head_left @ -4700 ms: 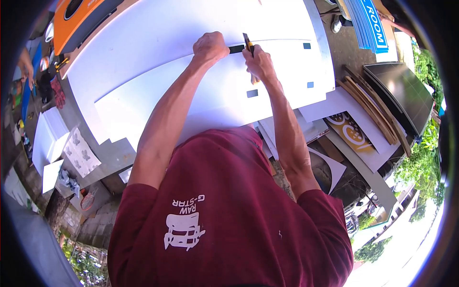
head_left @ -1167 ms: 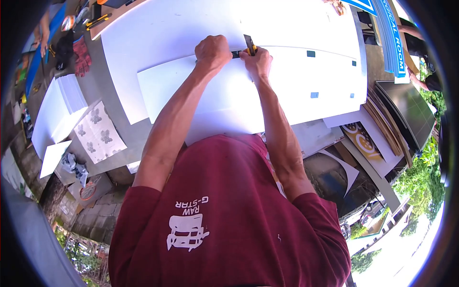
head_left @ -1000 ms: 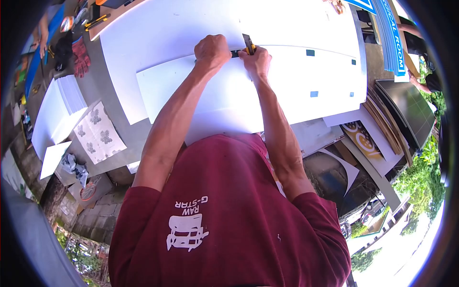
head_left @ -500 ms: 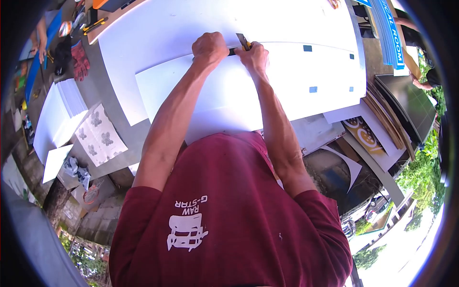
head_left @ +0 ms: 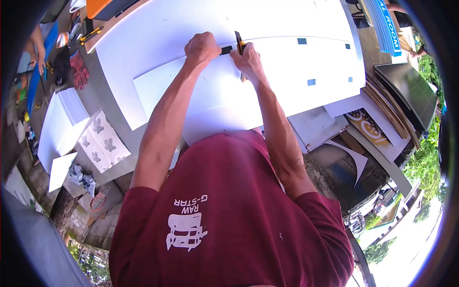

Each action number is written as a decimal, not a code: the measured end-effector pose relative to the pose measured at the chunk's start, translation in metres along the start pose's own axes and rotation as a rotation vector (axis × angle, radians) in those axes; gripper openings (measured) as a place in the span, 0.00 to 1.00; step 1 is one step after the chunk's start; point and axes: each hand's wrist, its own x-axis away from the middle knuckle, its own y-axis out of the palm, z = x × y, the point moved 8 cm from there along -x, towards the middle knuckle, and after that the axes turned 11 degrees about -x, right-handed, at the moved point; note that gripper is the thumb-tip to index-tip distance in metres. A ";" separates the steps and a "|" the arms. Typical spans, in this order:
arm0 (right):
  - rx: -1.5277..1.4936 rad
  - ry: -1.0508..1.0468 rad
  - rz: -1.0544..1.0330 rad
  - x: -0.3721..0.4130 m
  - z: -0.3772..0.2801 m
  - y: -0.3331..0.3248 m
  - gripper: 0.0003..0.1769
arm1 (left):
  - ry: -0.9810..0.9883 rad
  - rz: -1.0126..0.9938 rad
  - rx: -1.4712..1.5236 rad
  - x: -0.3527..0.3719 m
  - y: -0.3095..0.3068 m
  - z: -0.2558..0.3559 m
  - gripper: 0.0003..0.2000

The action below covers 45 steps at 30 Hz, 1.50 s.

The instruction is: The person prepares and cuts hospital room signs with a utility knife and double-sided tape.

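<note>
My right hand (head_left: 247, 58) is closed around a yellow and black utility knife (head_left: 240, 44), its blade end pointing away from me. My left hand (head_left: 203, 46) is curled into a fist over the far edge of a white panel (head_left: 186, 83); whatever its fingers hold is hidden. Between the two hands a short black patch (head_left: 226, 50), like a piece of tape, lies along that edge, its left end against my left fingers. The panel rests on a larger white sheet (head_left: 117, 71). Farther right along the panel are more dark patches (head_left: 302, 41).
A stack of white sheets (head_left: 62, 112), a patterned sheet (head_left: 105, 141) and red gloves (head_left: 79, 70) lie to the left. Another person's hand (head_left: 40, 57) shows at the far left. Blue signs (head_left: 385, 28), boards (head_left: 389, 112) and a dark panel (head_left: 411, 88) stand at the right.
My hands have drawn slightly apart, showing more of the black patch between them. The knife has turned more upright in my right hand. The whole view has shifted a little.
</note>
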 end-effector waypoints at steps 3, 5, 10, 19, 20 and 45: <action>0.058 -0.078 -0.156 0.013 0.006 0.009 0.19 | 0.023 0.014 0.015 -0.003 0.003 -0.001 0.13; 0.208 -0.082 -0.192 0.024 0.004 0.017 0.19 | 0.025 0.018 0.011 -0.005 0.004 -0.001 0.13; 0.267 -0.087 -0.179 0.028 -0.003 0.025 0.20 | 0.033 0.018 0.012 -0.004 0.005 -0.002 0.14; 0.237 -0.041 -0.149 0.029 -0.014 0.029 0.17 | 0.028 0.034 0.021 -0.007 0.005 -0.003 0.14; 0.235 -0.032 -0.151 0.030 -0.016 0.028 0.17 | 0.028 0.037 0.028 -0.008 0.006 -0.003 0.14; -0.496 0.047 -0.271 0.126 0.021 0.012 0.13 | 0.264 -0.072 0.673 0.157 0.051 -0.040 0.17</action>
